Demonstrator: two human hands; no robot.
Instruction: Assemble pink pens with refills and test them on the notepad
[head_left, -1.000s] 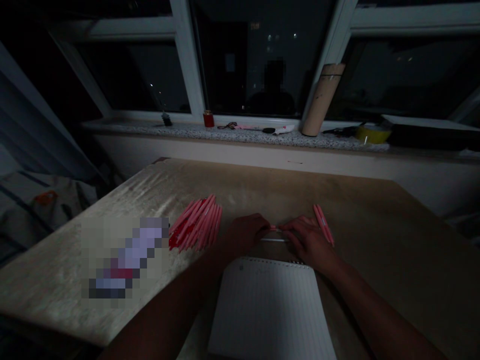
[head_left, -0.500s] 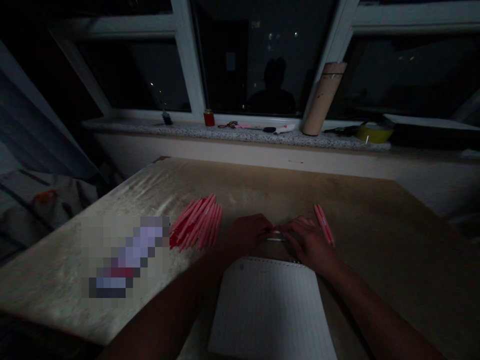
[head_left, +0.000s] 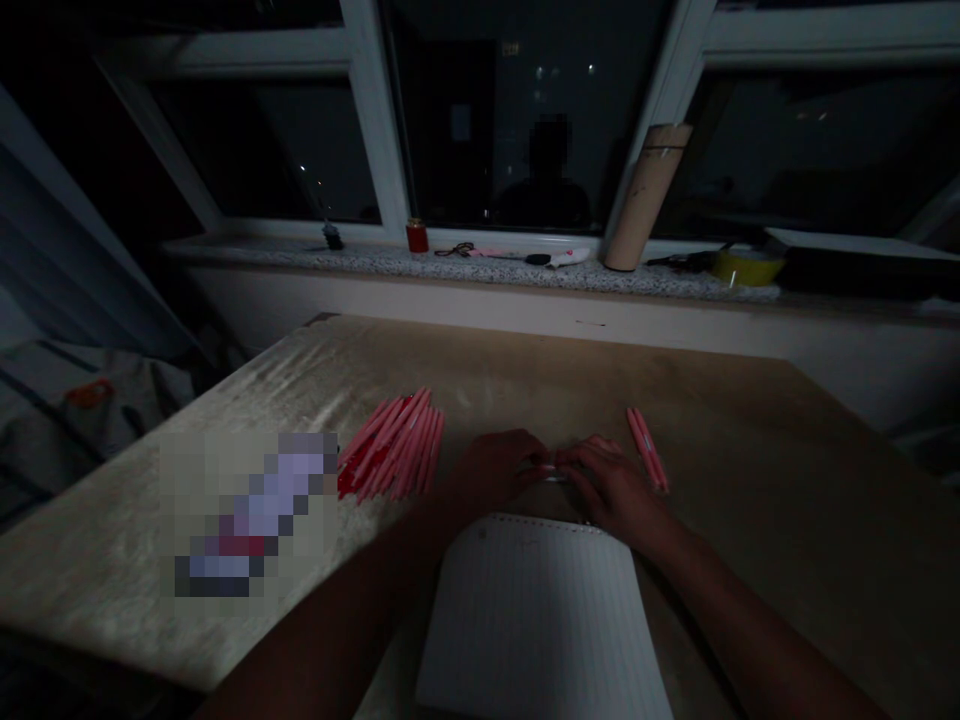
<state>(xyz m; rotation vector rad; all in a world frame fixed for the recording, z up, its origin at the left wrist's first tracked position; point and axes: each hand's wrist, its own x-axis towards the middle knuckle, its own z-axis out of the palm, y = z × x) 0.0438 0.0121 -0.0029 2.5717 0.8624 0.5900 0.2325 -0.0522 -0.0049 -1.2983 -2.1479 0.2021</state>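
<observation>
A slim pink pen (head_left: 550,467) is held between the left hand (head_left: 501,460) and the right hand (head_left: 611,480), low over the worktop (head_left: 750,430) and just beyond the lined notepad (head_left: 547,620). The fingers of both hands are closed on it, and most of it is hidden by them. A pale strip (head_left: 555,479) is seen just nearer; whether it is touched cannot be told. Many pink pens (head_left: 405,440) are heaped left of the left hand, with red showing among them. Two pink pens (head_left: 646,450) are laid side by side just right of the right hand
</observation>
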